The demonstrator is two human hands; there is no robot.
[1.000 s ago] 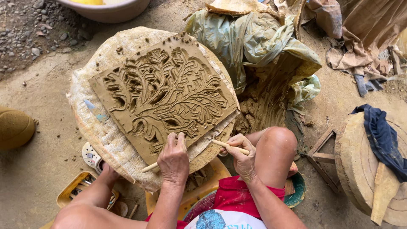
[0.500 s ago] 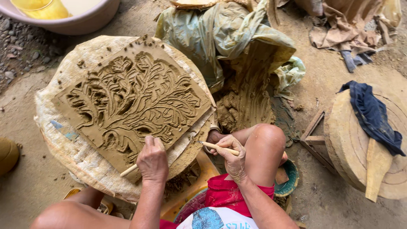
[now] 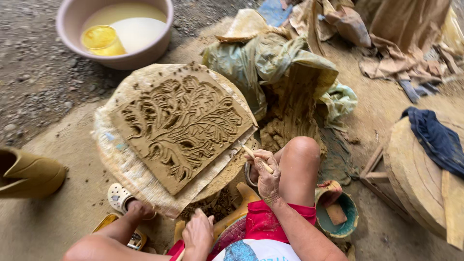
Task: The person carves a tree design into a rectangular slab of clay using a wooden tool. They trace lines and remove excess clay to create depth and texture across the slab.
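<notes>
Carved clay slab on a round stand, a hand with a stick at its edge.

The right hand pinches a thin wooden stick, tip just beside the leaf-carved clay slab at centre frame. The left hand (bottom centre) curls loosely, seemingly around a stick, though I cannot tell. A pink basin sits upper left.

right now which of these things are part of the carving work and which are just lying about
In use:
clay slab with leaf relief
round stand under it
wooden stick in the right hand
left hand, low by the lap

Lying about:
basin with yellow cup
plastic sheet
blue cloth
teal bowl
boot
</notes>
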